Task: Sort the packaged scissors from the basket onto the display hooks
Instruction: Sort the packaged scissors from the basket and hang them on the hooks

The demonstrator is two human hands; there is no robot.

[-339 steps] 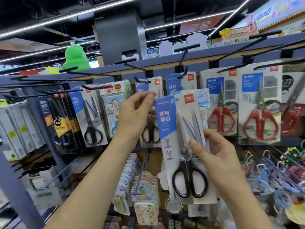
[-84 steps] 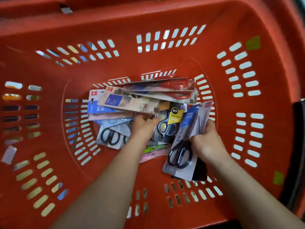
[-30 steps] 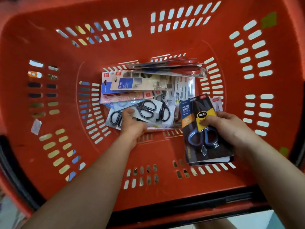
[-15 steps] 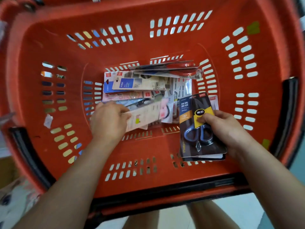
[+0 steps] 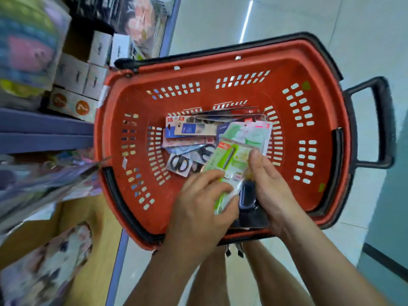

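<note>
Over basket, green pack diagonal, up-right.

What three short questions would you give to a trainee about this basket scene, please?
1. Which hands touch the lime-green pack?
2. True or false: the red basket is empty.
3. The dark pack lies: A above the lime-green pack; B beneath it; C on the floor.
Key: 1 both, the left hand and the right hand; 2 false, a pile of packs lies inside; 3 B.
</note>
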